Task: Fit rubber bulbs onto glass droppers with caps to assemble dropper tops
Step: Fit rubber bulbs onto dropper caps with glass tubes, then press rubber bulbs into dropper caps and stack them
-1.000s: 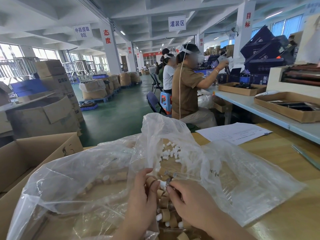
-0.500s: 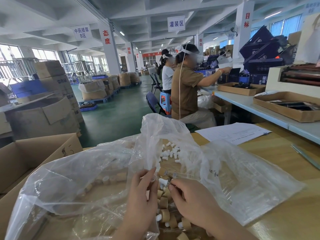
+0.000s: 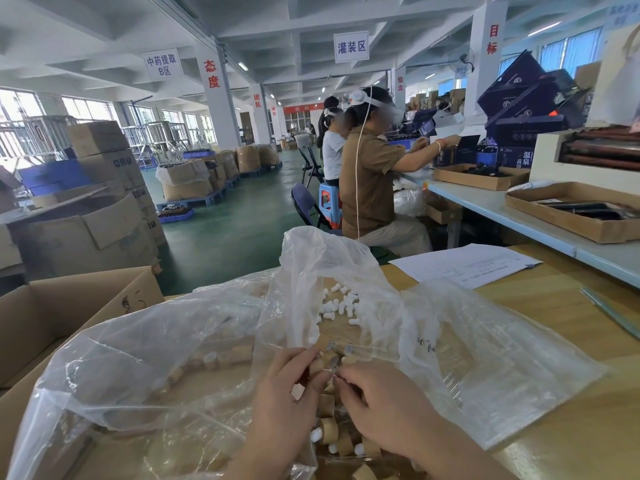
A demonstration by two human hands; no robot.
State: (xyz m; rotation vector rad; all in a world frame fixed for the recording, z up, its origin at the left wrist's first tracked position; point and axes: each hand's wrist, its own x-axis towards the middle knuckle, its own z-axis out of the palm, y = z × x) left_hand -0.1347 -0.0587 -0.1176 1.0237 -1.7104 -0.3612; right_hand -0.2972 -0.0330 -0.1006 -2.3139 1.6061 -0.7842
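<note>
Carton [image 3: 69, 306] far L, bag [image 3: 156, 382] draped over it w/ loose caps [image 3: 221, 358] inside. L hand [image 3: 287, 403]: fingers curled round one cap [image 3: 316, 367], held over the pile. R hand [image 3: 391, 407]: thumb + forefinger pinched narrow, tips just R of that cap; contents can't tell. Droppers [image 3: 367, 348] just beyond the tips. Bulbs [image 3: 337, 306] farther. Paper [image 3: 464, 265] far R.

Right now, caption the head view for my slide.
Left hand holds a tan cap, right hand touching it, between clear plastic bags.
</note>
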